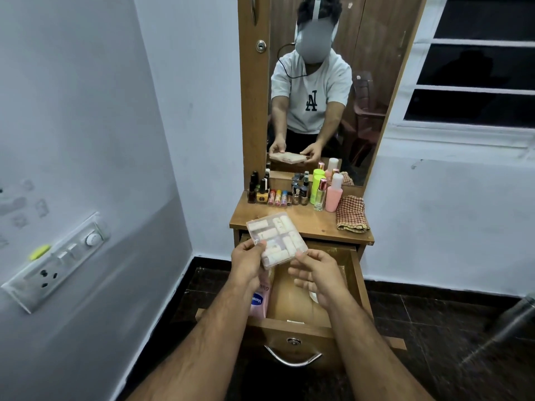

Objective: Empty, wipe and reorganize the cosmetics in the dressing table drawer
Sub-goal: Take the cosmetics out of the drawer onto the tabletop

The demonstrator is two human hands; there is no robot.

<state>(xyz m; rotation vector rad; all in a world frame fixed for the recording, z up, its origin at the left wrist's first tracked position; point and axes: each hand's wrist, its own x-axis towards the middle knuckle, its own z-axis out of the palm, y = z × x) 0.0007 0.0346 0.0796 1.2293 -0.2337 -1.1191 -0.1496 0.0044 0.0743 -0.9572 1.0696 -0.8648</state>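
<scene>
A clear plastic box (276, 240) filled with several small cream-coloured tubes is held above the open wooden drawer (354, 280). My left hand (249, 260) grips its left edge with thumb on top. My right hand (314, 274) pinches its lower right corner, the other fingers loosely spread beneath. Inside the drawer a pink Vaseline bottle (259, 303) lies along the left wall, and a small white item shows partly behind my right hand. On the tabletop (315, 224) stand nail polish bottles (259, 188), lip balms (278, 197), a green bottle (317, 188) and a pink bottle (335, 195).
A checked folded cloth (351, 214) lies at the tabletop's right. The mirror (327, 82) behind reflects a person holding the box. A switchboard (55, 260) is on the left wall. The drawer front has a metal handle (292, 359). Dark tiled floor surrounds the table.
</scene>
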